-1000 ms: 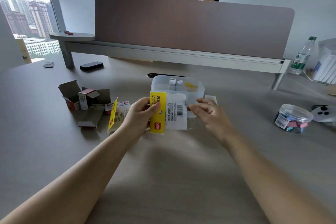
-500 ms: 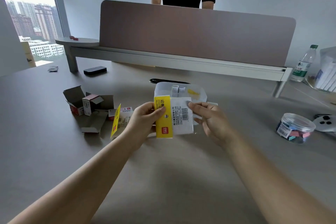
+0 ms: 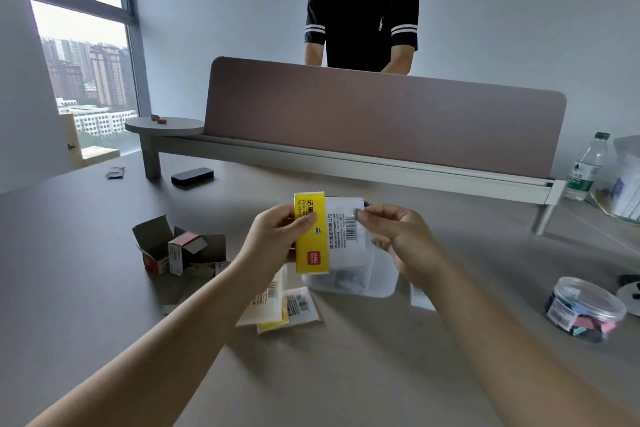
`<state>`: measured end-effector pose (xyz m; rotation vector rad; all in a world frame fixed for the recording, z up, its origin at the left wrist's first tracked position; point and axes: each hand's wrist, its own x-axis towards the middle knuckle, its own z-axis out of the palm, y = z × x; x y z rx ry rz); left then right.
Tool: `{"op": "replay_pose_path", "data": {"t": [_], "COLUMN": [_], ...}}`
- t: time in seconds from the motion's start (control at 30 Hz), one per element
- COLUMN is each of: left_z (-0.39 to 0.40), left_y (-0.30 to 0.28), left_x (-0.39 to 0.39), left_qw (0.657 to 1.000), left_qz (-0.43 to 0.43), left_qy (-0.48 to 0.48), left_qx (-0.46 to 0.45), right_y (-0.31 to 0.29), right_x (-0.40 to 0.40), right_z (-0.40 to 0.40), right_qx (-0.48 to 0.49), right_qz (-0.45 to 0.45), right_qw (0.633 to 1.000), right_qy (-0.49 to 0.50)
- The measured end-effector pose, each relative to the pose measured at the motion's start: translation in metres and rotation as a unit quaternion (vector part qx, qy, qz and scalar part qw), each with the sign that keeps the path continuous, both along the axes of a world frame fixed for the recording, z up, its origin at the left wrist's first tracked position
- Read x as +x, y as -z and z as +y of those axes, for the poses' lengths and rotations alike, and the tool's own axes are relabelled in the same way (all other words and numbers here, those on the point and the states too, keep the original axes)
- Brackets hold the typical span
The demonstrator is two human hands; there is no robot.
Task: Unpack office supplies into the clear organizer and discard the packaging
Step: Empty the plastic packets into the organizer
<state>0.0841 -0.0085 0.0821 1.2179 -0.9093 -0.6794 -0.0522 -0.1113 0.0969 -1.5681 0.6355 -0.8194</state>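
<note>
Both hands [image 3: 273, 239] [image 3: 401, 239] pinch sticky-note packet [image 3: 329, 232] above grey desk [image 3: 104, 288] by window [image 3: 79, 45].

The sticky-note pack [image 3: 329, 232] wears glossy clear plastic film over a yellow paper label. Behind it at 6 o'clock, the organizer [image 3: 381, 282] is frosted translucent plastic. The counter [image 3: 346, 374] is smooth and matt. The opened boxes [image 3: 173, 248] at 9 o'clock are dull cardboard.

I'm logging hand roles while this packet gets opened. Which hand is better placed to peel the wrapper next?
Right. The right hand already pinches the sticky-note packet at its clear edge by the barcode, while the left hand grips the yellow side, steadying it.
</note>
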Motion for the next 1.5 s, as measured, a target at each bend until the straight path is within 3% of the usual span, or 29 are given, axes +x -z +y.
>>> {"op": "replay_pose_path", "data": {"t": [0.17,0.53,0.63,0.73,0.9,1.27,1.5], "left_z": [-0.016,-0.051,-0.055,-0.057,-0.060,-0.062,-0.062], "left_y": [-0.006,0.002,0.006,0.010,0.014,0.019,0.019], "left_x": [0.017,0.048,0.057,0.063,0.073,0.075,0.074], "left_qw": [1.000,0.997,0.996,0.995,0.992,0.994,0.995], "left_qz": [0.014,0.051,0.067,0.077,0.098,0.101,0.092], "left_qy": [-0.023,-0.061,-0.063,-0.068,-0.074,-0.048,-0.042], "left_qx": [-0.011,0.008,0.010,0.008,0.007,0.007,0.016], "right_y": [-0.008,-0.014,-0.015,-0.015,-0.012,-0.002,0.011], "right_x": [0.016,0.026,0.022,0.020,0.022,0.033,0.051], "right_z": [-0.023,-0.066,-0.078,-0.086,-0.094,-0.098,-0.096], "right_qx": [0.136,0.134,0.057,-0.071,-0.207,-0.281,-0.320], "right_qz": [-0.045,-0.084,-0.076,-0.017,0.102,0.244,0.298], "right_qw": [0.989,0.982,0.986,0.988,0.969,0.928,0.899], "right_qy": [0.028,0.100,0.135,0.133,0.085,0.010,0.023]}}
